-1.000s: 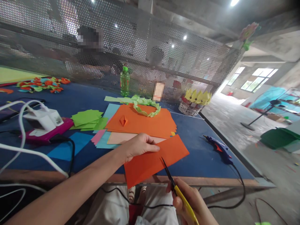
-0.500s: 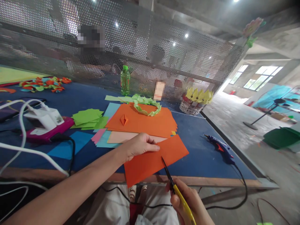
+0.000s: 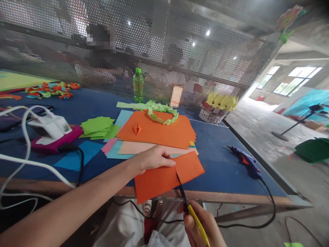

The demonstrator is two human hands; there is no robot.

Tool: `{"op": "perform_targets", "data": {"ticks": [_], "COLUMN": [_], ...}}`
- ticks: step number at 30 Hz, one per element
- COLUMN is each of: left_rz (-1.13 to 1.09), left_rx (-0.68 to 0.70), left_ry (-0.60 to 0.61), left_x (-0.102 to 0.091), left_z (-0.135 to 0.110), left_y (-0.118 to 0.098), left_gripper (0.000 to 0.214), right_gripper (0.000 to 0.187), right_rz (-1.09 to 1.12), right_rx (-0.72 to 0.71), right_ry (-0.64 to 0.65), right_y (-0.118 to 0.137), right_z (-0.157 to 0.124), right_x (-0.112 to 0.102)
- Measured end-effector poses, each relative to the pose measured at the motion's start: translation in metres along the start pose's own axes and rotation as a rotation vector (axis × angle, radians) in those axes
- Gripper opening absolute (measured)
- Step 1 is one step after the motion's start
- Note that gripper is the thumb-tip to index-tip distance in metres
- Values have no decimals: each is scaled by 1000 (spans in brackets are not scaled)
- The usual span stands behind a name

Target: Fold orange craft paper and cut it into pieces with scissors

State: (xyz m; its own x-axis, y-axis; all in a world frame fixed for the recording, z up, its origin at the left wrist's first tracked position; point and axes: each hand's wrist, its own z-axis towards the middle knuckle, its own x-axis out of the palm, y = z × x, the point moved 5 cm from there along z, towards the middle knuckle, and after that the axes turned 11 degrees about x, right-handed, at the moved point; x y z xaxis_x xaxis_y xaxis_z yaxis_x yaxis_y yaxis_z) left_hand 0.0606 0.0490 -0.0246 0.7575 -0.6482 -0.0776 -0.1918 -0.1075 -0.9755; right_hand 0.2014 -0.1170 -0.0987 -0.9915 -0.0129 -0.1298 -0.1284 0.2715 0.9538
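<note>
**A:** From the head camera, what does each hand have?

**B:** The left hand (image 3: 154,159) is closed on an orange sheet (image 3: 159,180), thumb on top and fingers under its far edge. The right hand (image 3: 203,226), at the bottom of the picture, is wrapped round the yellow handles of the scissors (image 3: 189,206).

**A:** Where is that sheet?

**B:** It is over the near edge of the blue table (image 3: 221,171). Its near corner hangs past the wooden rim, above the person's lap. The dark blades lie on the sheet, close together, with the tip just beside the left thumb.

**A:** And around it?

**B:** Just beyond the left hand is a stack of orange paper (image 3: 159,132) on top of pink and light blue sheets. A small folded orange piece (image 3: 137,128) sits on the stack, and a green paper ring (image 3: 162,115) rests at its far edge. Left of the stack are green squares (image 3: 97,125), then a white device (image 3: 52,125) lying on a pink case (image 3: 51,142) with cables. To the right, well apart from the sheet, lies a blue glue gun (image 3: 244,161) on a black cord.

**A:** Any writing you can read?

**B:** The green bottle (image 3: 138,85) stands by the mesh screen (image 3: 180,44), and its label is too small to read. The panel on the white device is the same. A basket (image 3: 213,116) with yellow paper points stands at the far right corner.
</note>
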Motion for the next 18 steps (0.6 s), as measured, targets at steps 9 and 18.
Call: {"op": "perform_targets", "data": {"ticks": [9, 18], "left_rz": [81, 109], "left_rx": [-85, -196], "left_ry": [79, 92], "left_x": [-9, -10], "left_z": [-11, -19], "left_y": [4, 9], "left_gripper": [24, 24], "right_gripper": [62, 60], "right_rz": [88, 138], "right_rx": [17, -33], "right_ry": [-7, -111], "right_y": [-12, -20], "right_z": [-2, 0], "right_x": [11, 19]}}
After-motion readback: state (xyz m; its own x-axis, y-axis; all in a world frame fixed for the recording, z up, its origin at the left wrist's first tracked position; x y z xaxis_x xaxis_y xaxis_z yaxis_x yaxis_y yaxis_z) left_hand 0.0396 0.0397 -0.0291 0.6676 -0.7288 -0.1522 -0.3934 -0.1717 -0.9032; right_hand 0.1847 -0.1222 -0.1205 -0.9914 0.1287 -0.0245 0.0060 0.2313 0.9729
